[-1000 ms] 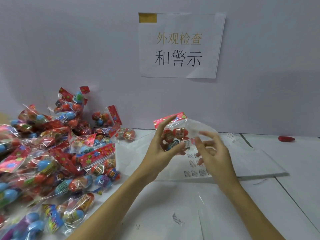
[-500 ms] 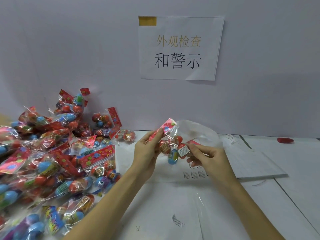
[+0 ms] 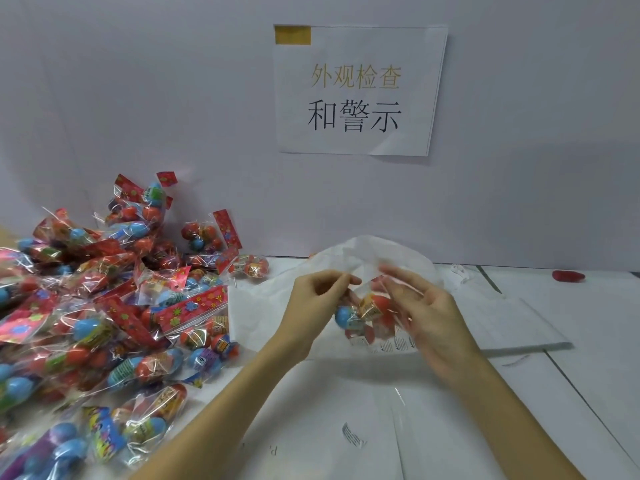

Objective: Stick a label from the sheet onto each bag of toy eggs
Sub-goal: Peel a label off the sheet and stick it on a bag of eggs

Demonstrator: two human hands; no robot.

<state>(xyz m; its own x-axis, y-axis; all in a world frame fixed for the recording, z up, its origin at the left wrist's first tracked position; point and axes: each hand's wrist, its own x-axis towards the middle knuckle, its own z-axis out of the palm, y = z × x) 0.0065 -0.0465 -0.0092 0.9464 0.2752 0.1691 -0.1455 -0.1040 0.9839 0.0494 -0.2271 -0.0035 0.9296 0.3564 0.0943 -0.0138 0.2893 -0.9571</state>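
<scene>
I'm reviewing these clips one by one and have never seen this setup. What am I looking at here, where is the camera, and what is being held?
There is no machine: a person works with bare hands, filmed by one wide-angle camera on their head, looking forward and down. The left hand pinches the top of a clear bag of toy eggs above the table; the right hand touches it with fingers spread, though motion blur hides the exact contact. Under the hands lies the label sheet on white paper. A big pile of egg bags sits to the left. A printed paper sign hangs on the wall, and a small red object lies far right.
</scene>
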